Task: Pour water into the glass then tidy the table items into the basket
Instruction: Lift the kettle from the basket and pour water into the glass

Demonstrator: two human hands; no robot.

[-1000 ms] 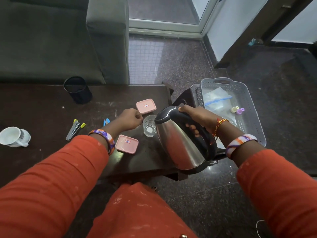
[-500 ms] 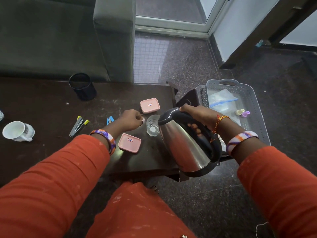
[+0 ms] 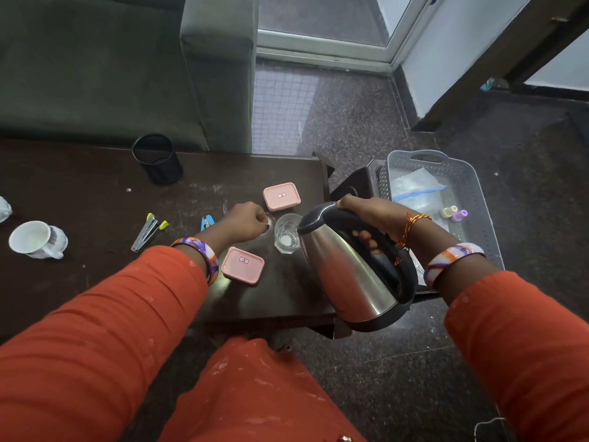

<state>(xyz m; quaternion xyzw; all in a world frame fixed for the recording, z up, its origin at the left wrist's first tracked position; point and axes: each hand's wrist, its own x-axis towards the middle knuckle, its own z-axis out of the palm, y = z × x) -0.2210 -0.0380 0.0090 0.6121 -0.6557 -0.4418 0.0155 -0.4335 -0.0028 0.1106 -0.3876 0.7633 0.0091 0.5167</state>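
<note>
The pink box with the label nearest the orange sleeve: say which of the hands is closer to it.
Left. The left hand rests on the table just beyond the pink box, a small gap away. The right hand grips the kettle handle, across the glass.

Orange-red long sleeves (image 3: 105, 314), matching garment below; purple-orange-white bangle (image 3: 452, 255) each wrist; red-yellow thread (image 3: 411, 223) right wrist

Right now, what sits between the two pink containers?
Head view: the left hand and the glass lie roughly between the pink containers, with bare table around.
</note>
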